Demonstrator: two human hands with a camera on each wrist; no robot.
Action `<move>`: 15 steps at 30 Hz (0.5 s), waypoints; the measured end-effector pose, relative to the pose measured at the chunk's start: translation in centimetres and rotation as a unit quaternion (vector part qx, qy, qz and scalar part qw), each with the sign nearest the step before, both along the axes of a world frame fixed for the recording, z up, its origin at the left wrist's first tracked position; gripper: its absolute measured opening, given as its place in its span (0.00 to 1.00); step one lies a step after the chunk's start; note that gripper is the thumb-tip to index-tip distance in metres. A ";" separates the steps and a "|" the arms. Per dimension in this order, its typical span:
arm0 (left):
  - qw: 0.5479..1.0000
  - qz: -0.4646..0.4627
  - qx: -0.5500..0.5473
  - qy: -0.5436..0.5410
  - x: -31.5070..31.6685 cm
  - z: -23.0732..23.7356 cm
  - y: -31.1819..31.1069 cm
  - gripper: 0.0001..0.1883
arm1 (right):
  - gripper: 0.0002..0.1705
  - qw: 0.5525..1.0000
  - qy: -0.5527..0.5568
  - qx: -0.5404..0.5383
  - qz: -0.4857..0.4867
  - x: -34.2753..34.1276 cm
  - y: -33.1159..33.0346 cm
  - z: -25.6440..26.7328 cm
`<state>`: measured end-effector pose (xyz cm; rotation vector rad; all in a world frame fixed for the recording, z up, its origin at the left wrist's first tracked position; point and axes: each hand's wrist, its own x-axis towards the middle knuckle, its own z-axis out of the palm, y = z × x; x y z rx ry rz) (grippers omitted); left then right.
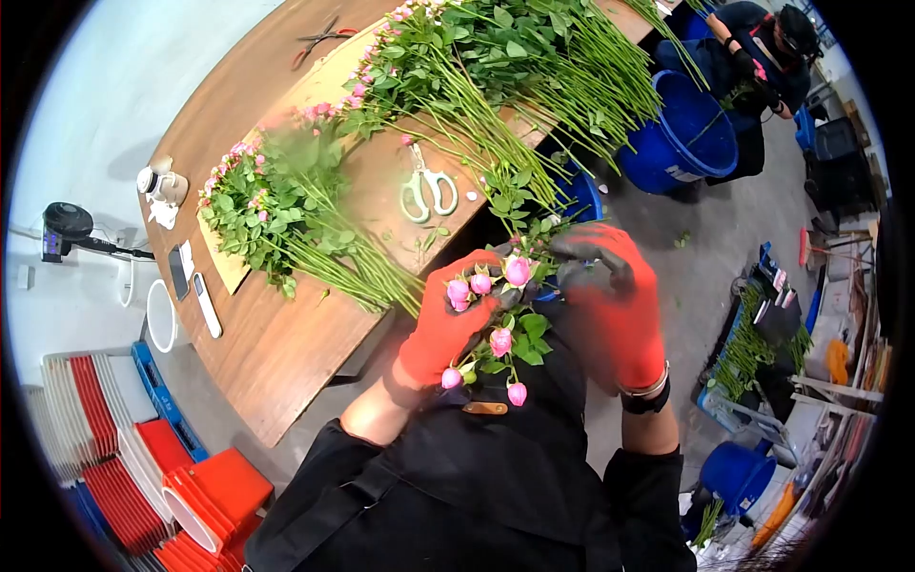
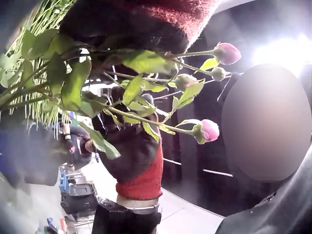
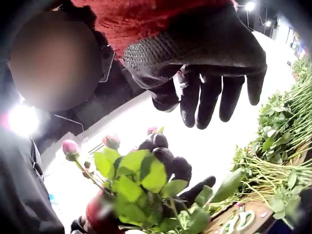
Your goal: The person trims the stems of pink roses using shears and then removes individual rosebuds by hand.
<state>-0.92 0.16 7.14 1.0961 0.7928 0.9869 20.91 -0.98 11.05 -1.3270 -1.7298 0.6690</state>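
Observation:
Both hands wear red gloves with black palms and fingers. The left hand (image 1: 456, 319) grips a leafy stem of pink roses (image 1: 500, 340) in front of the black apron; its dark fingers (image 3: 168, 156) show behind the leaves in the right wrist view. Just right of the stem, the right hand (image 1: 615, 305) is raised, slightly blurred. From the right wrist its fingers (image 3: 208, 100) look spread and loosely extended, with nothing held in them. Pink buds (image 2: 209, 130) stick out beyond the leaves in the left wrist view.
A wooden table (image 1: 272, 367) bears rose bundles (image 1: 286, 210), green-handled scissors (image 1: 429, 191), pliers (image 1: 319, 40) and a phone (image 1: 179, 272). Blue buckets (image 1: 681, 133) stand beyond its edge, near another person (image 1: 762, 57). Red and white crates (image 1: 214, 496) are at lower left.

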 end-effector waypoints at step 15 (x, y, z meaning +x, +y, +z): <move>0.996 -0.057 0.032 -0.062 0.1 -0.3 0.2 0.19 | 0.16 0.985 0.169 -0.030 0.013 -3.1 -0.6 -0.9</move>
